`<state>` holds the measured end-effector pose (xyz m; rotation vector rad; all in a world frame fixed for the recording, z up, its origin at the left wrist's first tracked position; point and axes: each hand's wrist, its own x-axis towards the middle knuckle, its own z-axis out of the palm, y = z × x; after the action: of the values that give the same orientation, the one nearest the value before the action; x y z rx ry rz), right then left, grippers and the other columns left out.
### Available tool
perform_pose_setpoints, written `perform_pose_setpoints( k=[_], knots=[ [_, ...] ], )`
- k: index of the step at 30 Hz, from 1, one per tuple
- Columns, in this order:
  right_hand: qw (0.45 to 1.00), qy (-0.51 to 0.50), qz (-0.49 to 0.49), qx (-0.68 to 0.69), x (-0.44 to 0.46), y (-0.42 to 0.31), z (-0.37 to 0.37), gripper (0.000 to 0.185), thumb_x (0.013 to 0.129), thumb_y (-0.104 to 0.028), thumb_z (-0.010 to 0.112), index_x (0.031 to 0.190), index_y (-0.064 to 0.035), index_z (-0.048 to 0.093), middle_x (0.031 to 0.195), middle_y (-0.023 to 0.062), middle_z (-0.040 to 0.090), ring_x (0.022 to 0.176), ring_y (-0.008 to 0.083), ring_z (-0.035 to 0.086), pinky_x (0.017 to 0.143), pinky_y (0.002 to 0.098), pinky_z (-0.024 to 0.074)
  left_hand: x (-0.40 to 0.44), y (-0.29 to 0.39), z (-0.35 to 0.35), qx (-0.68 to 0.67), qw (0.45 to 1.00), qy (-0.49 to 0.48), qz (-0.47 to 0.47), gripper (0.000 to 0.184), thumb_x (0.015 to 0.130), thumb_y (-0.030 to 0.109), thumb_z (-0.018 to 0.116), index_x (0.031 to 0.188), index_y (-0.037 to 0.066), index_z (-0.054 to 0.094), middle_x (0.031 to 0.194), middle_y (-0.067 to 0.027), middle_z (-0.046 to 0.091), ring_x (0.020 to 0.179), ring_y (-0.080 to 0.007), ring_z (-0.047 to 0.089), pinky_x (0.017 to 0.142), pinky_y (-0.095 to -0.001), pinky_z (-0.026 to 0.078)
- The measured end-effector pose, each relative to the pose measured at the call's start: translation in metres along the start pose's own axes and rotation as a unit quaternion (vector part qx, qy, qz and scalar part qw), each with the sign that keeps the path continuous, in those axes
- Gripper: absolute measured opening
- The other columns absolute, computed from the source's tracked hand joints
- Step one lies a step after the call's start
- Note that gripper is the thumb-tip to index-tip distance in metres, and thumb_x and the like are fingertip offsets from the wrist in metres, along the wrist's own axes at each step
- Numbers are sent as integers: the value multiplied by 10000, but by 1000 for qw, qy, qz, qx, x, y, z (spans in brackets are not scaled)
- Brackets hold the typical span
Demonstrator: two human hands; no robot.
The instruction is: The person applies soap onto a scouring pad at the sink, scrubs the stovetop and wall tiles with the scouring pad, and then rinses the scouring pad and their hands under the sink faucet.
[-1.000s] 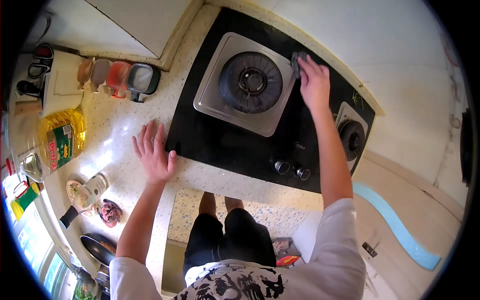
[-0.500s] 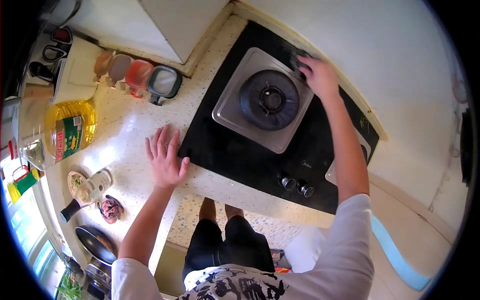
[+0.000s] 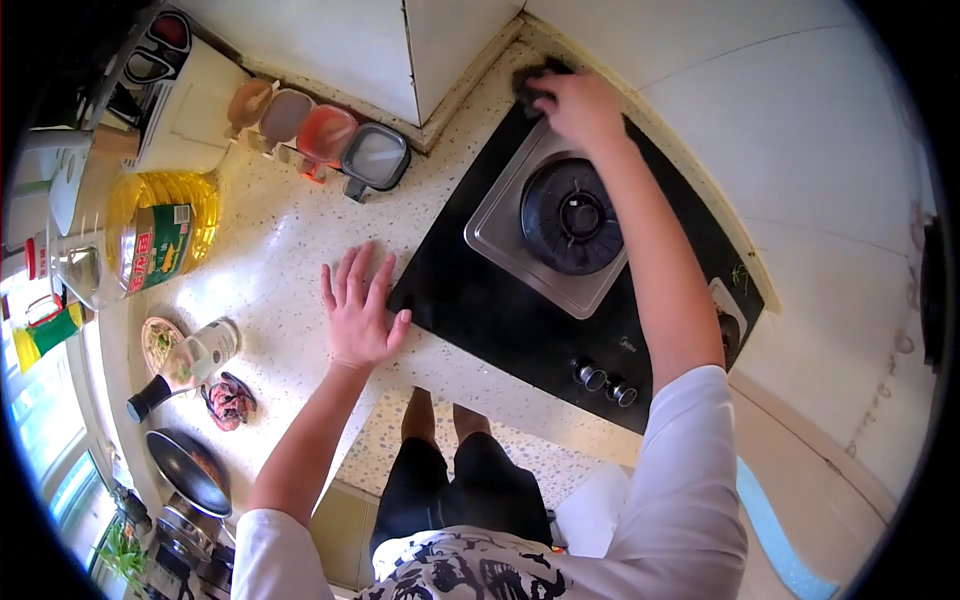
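My right hand (image 3: 583,108) is closed on a dark scouring pad (image 3: 533,90), fuzzy and crumpled, at the far corner of the black glass gas hob (image 3: 450,262). Its forearm reaches across the hob's right side and covers part of the metal tray (image 3: 492,232) around the round burner (image 3: 545,225). Flat on the speckled countertop (image 3: 290,235), my left hand (image 3: 362,312) rests with fingers spread, just left of the hob's near left corner. Two control knobs (image 3: 605,385) sit near the front edge. A second burner plate (image 3: 727,305) shows partly beyond my right arm.
Seasoning boxes (image 3: 325,135) line the back wall. On the left stand an oil jug (image 3: 165,235), a bottle with a black cap (image 3: 205,355), a dish of chopped food (image 3: 160,342), some reddish meat (image 3: 230,402) and a frying pan (image 3: 185,470). Tiled wall (image 3: 780,130) borders the hob.
My right hand has slid with the scouring pad along the hob's back edge, leftward to the far corner. My left hand stays flat on the counter. The view has shifted slightly.
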<state>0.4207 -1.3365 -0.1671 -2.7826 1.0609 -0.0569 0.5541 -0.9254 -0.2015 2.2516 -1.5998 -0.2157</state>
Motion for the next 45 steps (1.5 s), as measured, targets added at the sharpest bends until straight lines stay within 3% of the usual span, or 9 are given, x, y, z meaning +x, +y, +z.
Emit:
perform_pose_setpoints(
  k=[5,11,15,19,29,35,40,42,45],
  knots=[
    [993,-4,-121,12,-49,-48,6,355,851,-213,800,1205,-234,798,1177,25,769,1039,256,659,884,418,594,1,-1,-1,4,1000,2,-3,704,972,583,465,1517,145,549,1612,-169,445,1530,-383,354,1279,-620,118],
    [996,29,84,-17,6,12,-2,306,907,-198,719,1204,-195,792,1106,157,761,947,400,734,869,519,611,0,0,-3,1,1000,-3,-6,718,980,591,446,1524,131,535,1612,-177,441,1535,-397,343,1279,-621,116],
    [999,-3,-2,-48,-36,-36,-2,334,862,-171,741,1192,-179,791,1218,108,763,1036,334,697,890,475,603,0,0,-3,-2,1000,1,0,720,983,589,446,1528,126,529,1612,-178,441,1534,-399,345,1279,-622,115],
    [975,59,-211,24,-108,-106,24,306,850,-136,672,1133,-134,788,1196,156,750,1031,302,666,863,456,572,0,-1,-2,-4,1000,12,-1,719,984,583,448,1529,120,524,1612,-176,442,1531,-402,348,1278,-621,117],
    [993,90,-72,-21,-62,-81,18,294,825,-93,638,1079,-107,786,1134,114,748,1039,315,630,886,451,536,0,1,-3,-1,1000,2,-13,717,954,561,498,1541,149,526,1619,-159,436,1536,-373,346,1280,-618,115],
    [972,92,-212,38,-167,-159,42,317,852,-116,664,1141,-74,785,1286,155,728,1052,309,660,909,425,538,0,-1,0,-14,1000,14,-15,734,952,558,495,1551,133,508,1619,-157,436,1536,-369,344,1279,-618,112],
    [992,77,-96,1,-89,-100,28,354,829,-105,692,1167,-122,794,1248,132,744,1020,300,644,880,446,556,0,0,1,-12,1000,10,-20,741,954,565,485,1548,123,510,1621,-158,436,1534,-369,347,1281,-613,109],
    [995,40,-60,-64,-44,-73,7,256,855,-90,651,1061,-129,799,1045,147,731,1026,355,668,862,487,565,0,0,1,-11,1000,13,-18,737,957,565,479,1546,122,513,1622,-156,436,1533,-369,349,1282,-610,110],
    [999,20,28,-12,3,-23,5,345,885,-125,683,1186,-230,814,1072,187,751,1094,355,697,943,473,585,0,0,1,-5,1000,16,-10,725,998,574,414,1547,109,502,1617,-161,442,1525,-383,354,1282,-603,111]
  ],
)
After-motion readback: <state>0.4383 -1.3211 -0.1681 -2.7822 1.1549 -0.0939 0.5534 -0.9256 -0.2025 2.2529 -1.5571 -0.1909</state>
